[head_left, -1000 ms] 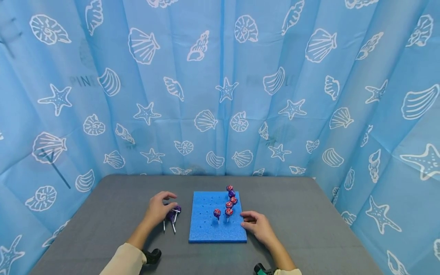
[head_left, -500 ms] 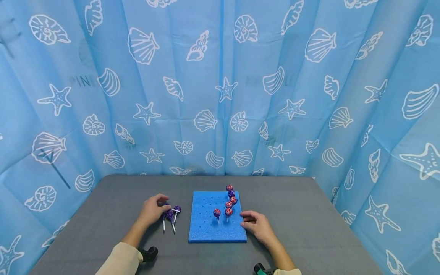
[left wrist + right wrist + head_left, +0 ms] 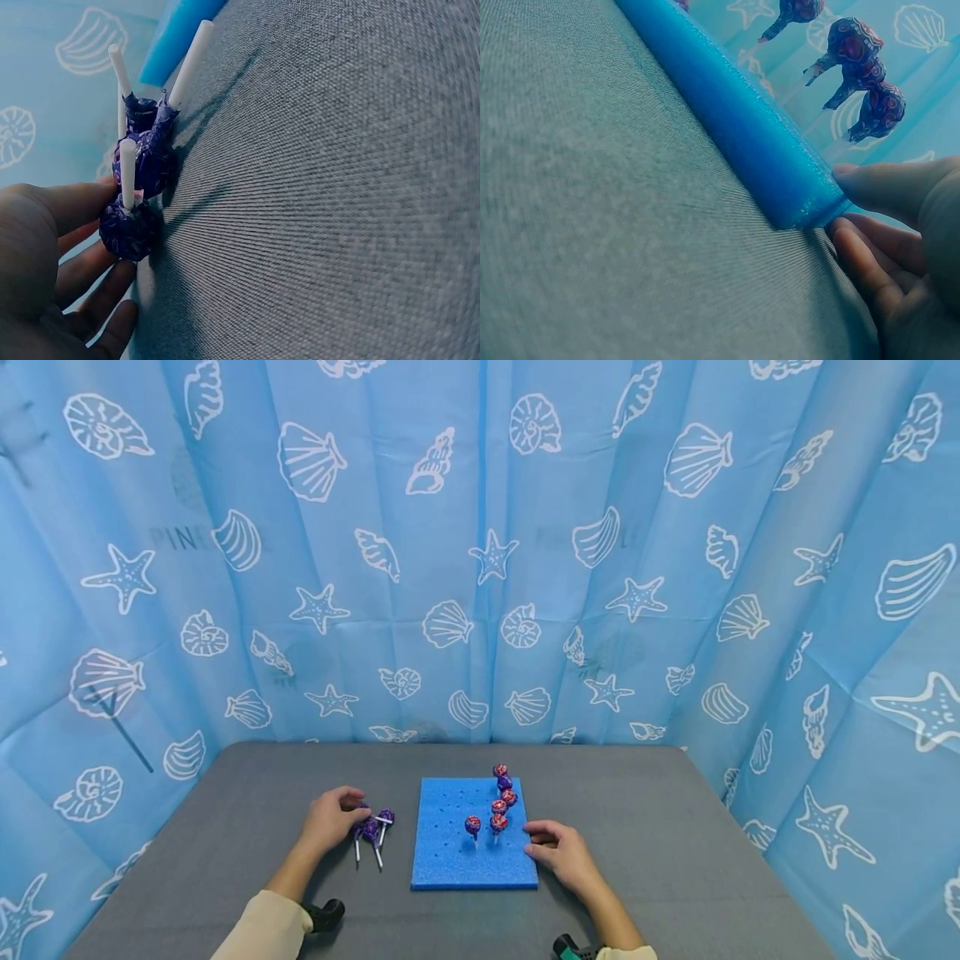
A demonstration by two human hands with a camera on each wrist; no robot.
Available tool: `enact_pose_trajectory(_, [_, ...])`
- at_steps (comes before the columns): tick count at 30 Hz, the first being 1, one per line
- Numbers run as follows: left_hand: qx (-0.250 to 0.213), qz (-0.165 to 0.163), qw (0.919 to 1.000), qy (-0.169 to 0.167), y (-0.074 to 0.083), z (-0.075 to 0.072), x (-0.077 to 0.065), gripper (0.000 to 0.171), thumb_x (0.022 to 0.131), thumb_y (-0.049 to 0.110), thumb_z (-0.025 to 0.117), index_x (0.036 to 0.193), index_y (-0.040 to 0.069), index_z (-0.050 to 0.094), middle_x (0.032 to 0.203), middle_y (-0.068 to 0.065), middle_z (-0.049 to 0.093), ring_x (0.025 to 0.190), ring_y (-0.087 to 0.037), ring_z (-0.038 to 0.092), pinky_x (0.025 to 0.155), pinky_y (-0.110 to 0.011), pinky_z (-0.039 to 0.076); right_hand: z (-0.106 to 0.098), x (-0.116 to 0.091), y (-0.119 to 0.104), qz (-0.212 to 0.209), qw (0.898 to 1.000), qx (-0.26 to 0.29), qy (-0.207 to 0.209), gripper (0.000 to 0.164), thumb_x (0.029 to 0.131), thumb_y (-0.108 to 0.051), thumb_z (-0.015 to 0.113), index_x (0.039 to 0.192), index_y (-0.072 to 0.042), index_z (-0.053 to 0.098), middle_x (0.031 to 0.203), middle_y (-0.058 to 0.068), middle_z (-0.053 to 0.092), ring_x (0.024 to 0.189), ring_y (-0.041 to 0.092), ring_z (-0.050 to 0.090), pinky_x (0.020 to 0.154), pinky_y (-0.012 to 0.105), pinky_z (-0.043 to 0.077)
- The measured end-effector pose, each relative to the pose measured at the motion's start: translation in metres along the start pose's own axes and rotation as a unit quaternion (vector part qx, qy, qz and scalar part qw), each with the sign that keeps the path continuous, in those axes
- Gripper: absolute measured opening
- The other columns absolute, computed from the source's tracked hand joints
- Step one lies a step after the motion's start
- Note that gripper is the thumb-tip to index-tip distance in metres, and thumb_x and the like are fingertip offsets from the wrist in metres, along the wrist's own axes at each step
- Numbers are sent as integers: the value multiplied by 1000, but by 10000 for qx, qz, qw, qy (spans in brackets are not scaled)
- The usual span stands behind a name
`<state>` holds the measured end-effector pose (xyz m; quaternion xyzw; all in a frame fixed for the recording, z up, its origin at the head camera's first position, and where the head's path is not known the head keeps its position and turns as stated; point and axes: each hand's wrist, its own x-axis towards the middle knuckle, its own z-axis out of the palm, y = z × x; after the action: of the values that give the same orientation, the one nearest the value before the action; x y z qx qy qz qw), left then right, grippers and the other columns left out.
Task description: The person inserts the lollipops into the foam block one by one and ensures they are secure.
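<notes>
At the left of the table my left hand [image 3: 330, 818] holds a purple-wrapped lollipop [image 3: 129, 231], its head between thumb and fingers. More purple lollipops [image 3: 371, 832] lie against it, white sticks mostly toward me; their heads overlap in the left wrist view. A blue foam board [image 3: 442, 868] with small holes lies mid-table. Several lollipops stand upright in it, mostly red-and-purple ones [image 3: 498, 823] down its right part and one [image 3: 472, 825] nearer the middle. My right hand [image 3: 562, 852] pinches the board's right edge, thumb on top and fingers at the side.
Grey cloth covers the table [image 3: 645, 827]. Behind it and along both sides hangs a blue curtain [image 3: 480, 677] with white shell prints. Black wrist gear [image 3: 326, 916] sits on my left wrist.
My left hand has shifted left over the purple lollipops, uncovering some of their heads, then stayed there. The right hand and the board have stayed in place.
</notes>
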<state>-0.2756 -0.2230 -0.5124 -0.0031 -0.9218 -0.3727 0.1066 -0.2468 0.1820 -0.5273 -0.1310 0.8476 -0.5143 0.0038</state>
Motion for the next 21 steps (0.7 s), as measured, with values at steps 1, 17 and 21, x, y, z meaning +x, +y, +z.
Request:
enact_pose_trajectory(1, [-9,-18,10000,11,0,0,0,27,83,14,76,106,1,69,95,-10,71,94,-30,65,85,-51,48,0,0,0,-5,10000,3,-2,27,89,-10,71,115,-3,67,108,9,67,97,23,62,81,34,55])
enact_pose_trajectory(17, [-15,-142,9999,-29,1,0,0,26,82,11,77,104,1,69,89,-7,72,89,-29,67,81,-50,50,1,-1,0,16,10000,-3,44,26,89,-8,71,114,-2,67,108,9,66,97,23,62,81,34,55])
enact_pose_trajectory(21, [-61,-206,9998,-40,3,-1,0,26,82,10,77,105,1,68,90,-8,72,88,-28,67,79,-49,51,1,-1,0,55,10000,2,76,27,88,-8,71,114,-3,68,107,8,67,96,22,62,80,32,54])
